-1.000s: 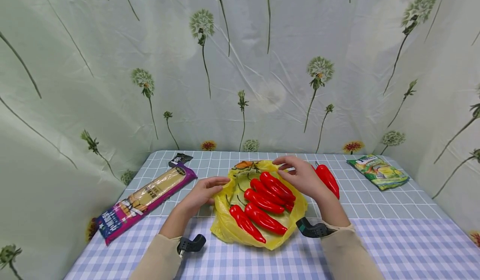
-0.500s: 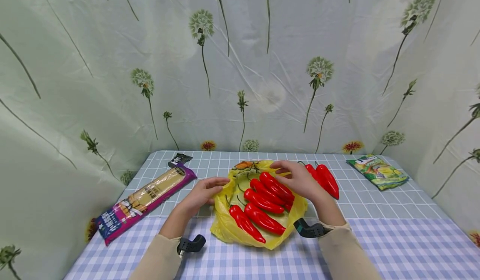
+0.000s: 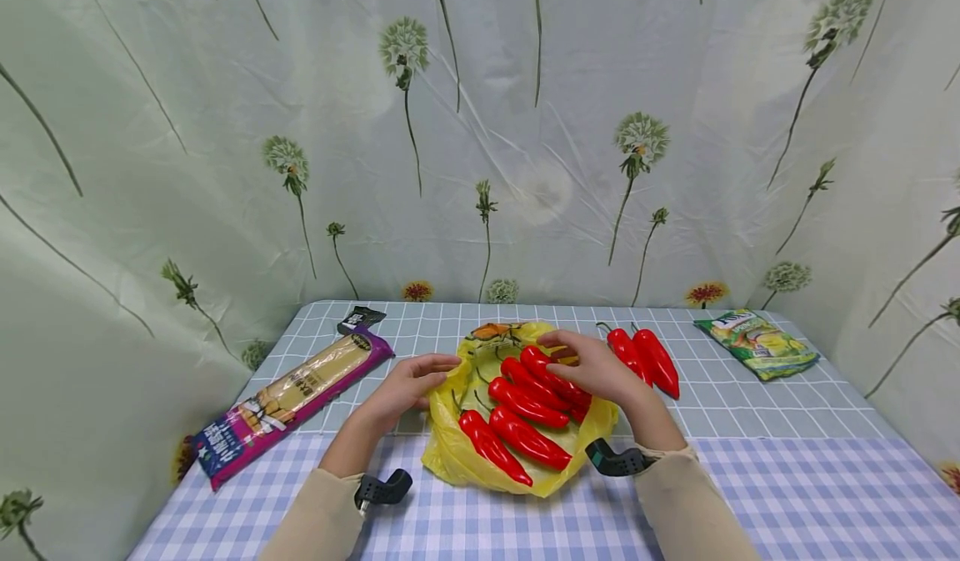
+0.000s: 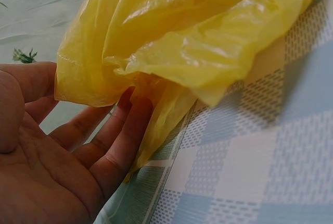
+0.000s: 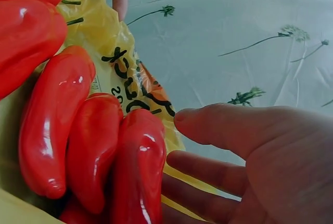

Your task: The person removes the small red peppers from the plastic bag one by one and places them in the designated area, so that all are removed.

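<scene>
A yellow plastic bag (image 3: 447, 453) lies spread open mid-table, with several glossy red chili peppers (image 3: 528, 440) inside. At its left rim, my left hand (image 3: 401, 390) holds the plastic between thumb and fingers; folds of the bag hide some fingertips in the left wrist view. My right hand (image 3: 600, 369) hovers over the bag's right side, beside the rearmost pepper (image 5: 140, 156). In the right wrist view its thumb and fingers are spread apart, nothing gripped between them, with the fingertips right at that pepper's side. Printed lettering shows on the bag (image 5: 127, 62).
Two more red peppers (image 3: 656, 363) lie right of the bag, behind my right hand. A green and yellow packet (image 3: 757, 344) rests at the far right. To the left lie a long purple package (image 3: 292, 403) and a small black packet (image 3: 361, 319). A floral curtain (image 3: 480, 127) backs the table.
My right hand has lowered and come slightly nearer, from the bag's far right rim to beside the rearmost pepper, uncovering the second loose pepper behind it. My left hand has stayed put.
</scene>
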The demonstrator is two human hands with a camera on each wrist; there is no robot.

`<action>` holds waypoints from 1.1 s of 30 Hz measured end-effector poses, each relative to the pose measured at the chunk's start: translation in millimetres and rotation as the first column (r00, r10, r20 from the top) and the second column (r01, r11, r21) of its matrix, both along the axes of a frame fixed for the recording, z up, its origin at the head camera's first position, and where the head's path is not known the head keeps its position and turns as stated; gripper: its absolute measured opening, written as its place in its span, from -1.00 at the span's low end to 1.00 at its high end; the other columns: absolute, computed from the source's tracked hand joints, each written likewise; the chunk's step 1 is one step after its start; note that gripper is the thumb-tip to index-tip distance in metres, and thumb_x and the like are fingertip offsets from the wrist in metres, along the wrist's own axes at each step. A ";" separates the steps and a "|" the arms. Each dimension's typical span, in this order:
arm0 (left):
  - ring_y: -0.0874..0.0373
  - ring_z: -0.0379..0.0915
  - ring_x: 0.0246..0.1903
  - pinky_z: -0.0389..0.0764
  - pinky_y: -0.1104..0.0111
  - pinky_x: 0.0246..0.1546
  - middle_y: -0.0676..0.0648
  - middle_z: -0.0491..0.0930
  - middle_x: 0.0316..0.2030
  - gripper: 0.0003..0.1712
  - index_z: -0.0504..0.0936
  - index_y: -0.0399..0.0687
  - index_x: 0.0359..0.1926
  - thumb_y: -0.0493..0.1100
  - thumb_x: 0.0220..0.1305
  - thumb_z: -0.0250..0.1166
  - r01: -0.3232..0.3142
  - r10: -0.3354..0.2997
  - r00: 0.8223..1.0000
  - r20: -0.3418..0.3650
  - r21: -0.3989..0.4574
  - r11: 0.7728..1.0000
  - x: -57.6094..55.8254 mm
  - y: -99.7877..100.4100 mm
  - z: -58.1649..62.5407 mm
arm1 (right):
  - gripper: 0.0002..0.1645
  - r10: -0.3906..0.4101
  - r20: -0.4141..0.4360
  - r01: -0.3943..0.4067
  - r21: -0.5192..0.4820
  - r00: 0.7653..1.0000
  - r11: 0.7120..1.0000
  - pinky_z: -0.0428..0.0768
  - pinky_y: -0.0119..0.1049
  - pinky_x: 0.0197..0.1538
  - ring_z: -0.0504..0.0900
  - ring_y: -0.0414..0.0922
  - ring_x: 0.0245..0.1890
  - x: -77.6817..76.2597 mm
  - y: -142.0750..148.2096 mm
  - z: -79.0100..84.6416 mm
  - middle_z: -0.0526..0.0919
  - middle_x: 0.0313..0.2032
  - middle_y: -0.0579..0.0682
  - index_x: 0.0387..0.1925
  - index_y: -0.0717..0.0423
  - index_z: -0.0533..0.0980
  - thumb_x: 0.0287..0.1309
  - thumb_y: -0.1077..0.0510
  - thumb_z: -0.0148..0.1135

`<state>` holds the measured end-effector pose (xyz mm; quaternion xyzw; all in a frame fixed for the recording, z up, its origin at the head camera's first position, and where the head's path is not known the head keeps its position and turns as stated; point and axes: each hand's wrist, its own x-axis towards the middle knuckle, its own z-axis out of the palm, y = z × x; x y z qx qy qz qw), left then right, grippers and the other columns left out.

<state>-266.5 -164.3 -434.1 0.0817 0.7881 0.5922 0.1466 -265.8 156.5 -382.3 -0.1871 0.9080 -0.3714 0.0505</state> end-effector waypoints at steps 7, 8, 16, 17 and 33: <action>0.14 0.57 -0.12 0.67 0.37 -0.17 -0.12 0.54 0.28 -0.61 0.57 0.05 0.26 -0.14 0.48 0.09 0.000 0.000 1.000 -0.003 0.002 1.000 -0.6 0.0 -0.9 | -0.44 0.009 0.042 -0.009 0.003 0.999 1.000 0.71 -0.07 0.02 0.60 0.11 0.15 -0.6 -2.6 -5.4 0.62 0.16 0.08 0.23 -0.01 0.50 0.18 0.19 0.36; 0.14 0.57 -0.12 0.67 0.37 -0.17 -0.12 0.54 0.28 -0.61 0.57 0.05 0.26 -0.14 0.48 0.10 0.000 0.000 1.000 -0.003 0.002 1.000 -0.6 0.0 -0.9 | -0.43 0.009 0.042 -0.009 0.008 0.999 1.000 0.71 -0.07 0.02 0.60 0.10 0.15 -0.7 -2.9 -5.7 0.62 0.15 0.07 0.23 -0.02 0.50 0.17 0.19 0.37; 0.14 0.56 -0.12 0.67 0.37 -0.15 -0.12 0.54 0.28 -0.61 0.57 0.06 0.26 -0.13 0.47 0.11 -0.001 0.001 1.000 -0.006 -0.006 1.000 -1.0 0.0 -0.6 | -0.37 0.035 0.000 -0.035 0.077 0.999 0.996 0.71 -0.10 0.01 0.58 0.02 0.13 -0.5 -5.3 -7.4 0.61 0.15 0.00 0.21 -0.08 0.52 0.08 0.21 0.46; 0.14 0.56 -0.12 0.67 0.37 -0.15 -0.12 0.54 0.28 -0.61 0.57 0.06 0.26 -0.13 0.48 0.11 -0.001 0.001 1.000 -0.004 -0.007 1.000 -1.0 0.0 -0.7 | -0.37 0.037 -0.001 -0.037 0.080 0.999 0.996 0.72 -0.10 0.01 0.57 0.01 0.13 -0.2 -5.5 -7.5 0.61 0.15 0.00 0.21 -0.08 0.52 0.07 0.21 0.46; 0.14 0.56 -0.11 0.66 0.38 -0.16 -0.11 0.54 0.28 -0.61 0.57 0.06 0.26 -0.13 0.48 0.10 -0.003 0.003 1.000 -0.003 -0.009 1.000 -1.2 0.4 -0.2 | -0.46 0.081 -0.036 -0.077 0.089 0.996 0.993 0.67 0.01 0.09 0.50 0.05 0.18 3.6 -7.4 -3.5 0.55 0.20 0.03 0.12 -0.13 0.58 0.11 0.33 0.36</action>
